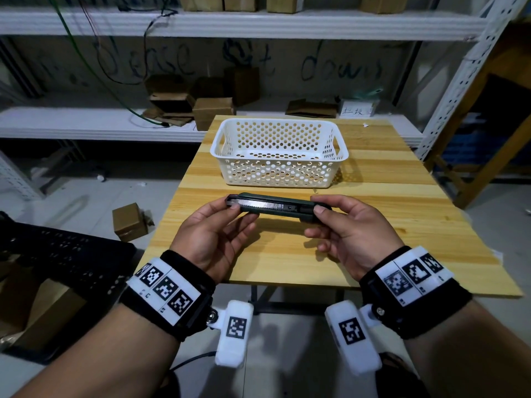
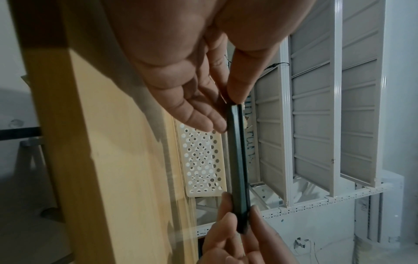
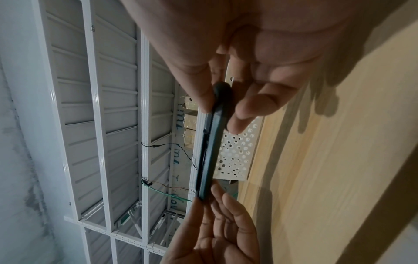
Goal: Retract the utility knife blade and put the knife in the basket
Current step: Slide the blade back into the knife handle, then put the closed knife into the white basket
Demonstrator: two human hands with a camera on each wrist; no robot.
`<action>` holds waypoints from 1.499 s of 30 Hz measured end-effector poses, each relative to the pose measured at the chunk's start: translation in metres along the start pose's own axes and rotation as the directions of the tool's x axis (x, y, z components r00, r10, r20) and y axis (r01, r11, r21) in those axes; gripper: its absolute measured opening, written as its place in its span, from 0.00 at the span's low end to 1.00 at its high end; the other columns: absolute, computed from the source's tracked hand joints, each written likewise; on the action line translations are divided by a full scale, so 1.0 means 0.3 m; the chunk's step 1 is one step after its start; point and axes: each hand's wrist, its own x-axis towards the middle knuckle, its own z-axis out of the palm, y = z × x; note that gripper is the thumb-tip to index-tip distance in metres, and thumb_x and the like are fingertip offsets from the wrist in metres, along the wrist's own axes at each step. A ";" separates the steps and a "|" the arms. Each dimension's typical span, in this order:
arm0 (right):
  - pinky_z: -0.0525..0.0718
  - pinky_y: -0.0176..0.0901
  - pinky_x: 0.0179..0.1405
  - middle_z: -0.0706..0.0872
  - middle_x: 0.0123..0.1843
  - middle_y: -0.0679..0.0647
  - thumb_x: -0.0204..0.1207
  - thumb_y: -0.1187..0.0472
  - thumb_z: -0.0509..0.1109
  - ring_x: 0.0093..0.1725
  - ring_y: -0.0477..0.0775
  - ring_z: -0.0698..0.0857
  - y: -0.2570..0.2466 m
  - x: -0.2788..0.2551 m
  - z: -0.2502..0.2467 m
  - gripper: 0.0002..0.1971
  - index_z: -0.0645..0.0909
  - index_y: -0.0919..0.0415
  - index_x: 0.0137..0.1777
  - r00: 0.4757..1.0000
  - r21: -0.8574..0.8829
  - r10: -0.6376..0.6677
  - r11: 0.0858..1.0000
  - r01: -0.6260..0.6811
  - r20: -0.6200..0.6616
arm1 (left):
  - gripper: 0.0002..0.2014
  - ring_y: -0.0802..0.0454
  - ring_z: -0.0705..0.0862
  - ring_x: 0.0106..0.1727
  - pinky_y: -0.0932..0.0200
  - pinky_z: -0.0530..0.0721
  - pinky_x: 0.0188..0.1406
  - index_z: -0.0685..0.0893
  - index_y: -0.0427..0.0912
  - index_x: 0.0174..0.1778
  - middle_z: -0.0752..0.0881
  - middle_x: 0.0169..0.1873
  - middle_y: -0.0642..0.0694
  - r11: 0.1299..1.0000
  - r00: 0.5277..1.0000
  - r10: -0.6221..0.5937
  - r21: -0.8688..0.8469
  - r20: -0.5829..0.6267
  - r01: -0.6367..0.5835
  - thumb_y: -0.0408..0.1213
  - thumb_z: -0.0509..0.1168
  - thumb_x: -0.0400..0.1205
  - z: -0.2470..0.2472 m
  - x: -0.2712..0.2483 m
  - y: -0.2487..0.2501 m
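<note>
A dark green utility knife (image 1: pixel 275 207) (image 2: pixel 238 166) (image 3: pixel 210 148) hangs level above the wooden table (image 1: pixel 373 225), held at both ends. My left hand (image 1: pixel 227 222) (image 2: pixel 224 110) pinches its left, blade end between thumb and fingers. My right hand (image 1: pixel 330 219) (image 3: pixel 221 100) pinches the right end, thumb on top near the slider. The metal blade track faces me; no blade tip shows past the left fingers. The white perforated basket (image 1: pixel 278 152) (image 2: pixel 201 160) (image 3: pixel 235 151) stands empty just beyond the knife.
Behind the table runs white metal shelving (image 1: pixel 86 122) with cardboard boxes (image 1: pixel 212 110) and cables. A small box (image 1: pixel 129 221) lies on the floor at the left, beside a black crate (image 1: pixel 63 254).
</note>
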 end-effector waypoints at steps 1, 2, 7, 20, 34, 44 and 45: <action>0.81 0.40 0.18 0.90 0.46 0.66 0.80 0.67 0.73 0.28 0.53 0.89 0.000 0.001 0.003 0.09 0.86 0.62 0.59 1.000 0.000 0.006 1.000 -0.006 -0.002 | 0.15 0.42 0.93 0.43 0.49 0.92 0.50 0.86 0.36 0.57 0.93 0.48 0.31 1.000 1.000 -0.005 -0.001 0.007 0.005 0.28 0.72 0.73 0.000 0.000 0.000; 0.81 0.39 0.18 0.91 0.44 0.66 0.81 0.66 0.72 0.27 0.53 0.88 0.000 0.000 0.002 0.09 0.85 0.62 0.59 1.000 0.000 0.013 1.000 -0.013 0.000 | 0.13 0.43 0.93 0.43 0.50 0.92 0.49 0.86 0.36 0.55 0.93 0.46 0.32 1.000 1.000 -0.011 -0.004 0.013 0.011 0.29 0.72 0.74 -0.002 0.000 0.001; 0.81 0.38 0.18 0.94 0.38 0.64 0.82 0.61 0.71 0.24 0.50 0.84 0.000 0.002 -0.003 0.14 0.82 0.67 0.64 0.999 0.012 0.041 0.999 -0.041 0.018 | 0.08 0.46 0.91 0.39 0.52 0.91 0.46 0.85 0.39 0.48 0.90 0.38 0.38 0.999 0.999 -0.034 -0.001 0.028 0.034 0.33 0.74 0.75 -0.008 0.001 -0.001; 0.77 0.37 0.17 0.91 0.31 0.61 0.79 0.53 0.72 0.22 0.52 0.84 -0.007 -0.002 0.004 0.16 0.82 0.66 0.57 0.997 0.049 0.052 0.997 -0.054 0.048 | 0.07 0.46 0.91 0.38 0.51 0.92 0.39 0.84 0.38 0.47 0.92 0.42 0.37 0.999 0.999 -0.042 0.004 0.018 0.042 0.36 0.73 0.78 -0.001 0.005 -0.008; 0.79 0.37 0.18 0.91 0.35 0.63 0.83 0.63 0.69 0.24 0.51 0.84 -0.020 -0.011 -0.004 0.09 0.84 0.64 0.60 0.999 0.035 0.034 0.999 -0.035 0.035 | 0.13 0.42 0.92 0.40 0.48 0.93 0.42 0.83 0.40 0.54 0.92 0.44 0.36 0.998 0.997 -0.001 0.061 0.076 -0.003 0.34 0.73 0.74 0.004 -0.006 0.010; 0.80 0.40 0.23 0.92 0.41 0.63 0.75 0.70 0.77 0.31 0.53 0.87 -0.158 -0.034 0.011 0.16 0.86 0.62 0.62 0.981 -0.021 -0.194 0.981 0.194 0.031 | 0.13 0.44 0.92 0.42 0.47 0.91 0.51 0.86 0.43 0.66 0.93 0.44 0.38 0.970 0.979 0.116 0.195 0.166 -0.148 0.35 0.65 0.86 0.103 0.010 0.119; 0.80 0.40 0.23 0.92 0.41 0.63 0.75 0.70 0.77 0.32 0.53 0.87 -0.169 -0.027 0.018 0.16 0.86 0.62 0.63 0.980 -0.032 -0.199 0.979 0.200 0.029 | 0.12 0.44 0.92 0.41 0.46 0.91 0.51 0.86 0.43 0.65 0.93 0.44 0.38 0.968 0.980 0.121 0.202 0.158 -0.152 0.36 0.65 0.86 0.109 0.016 0.127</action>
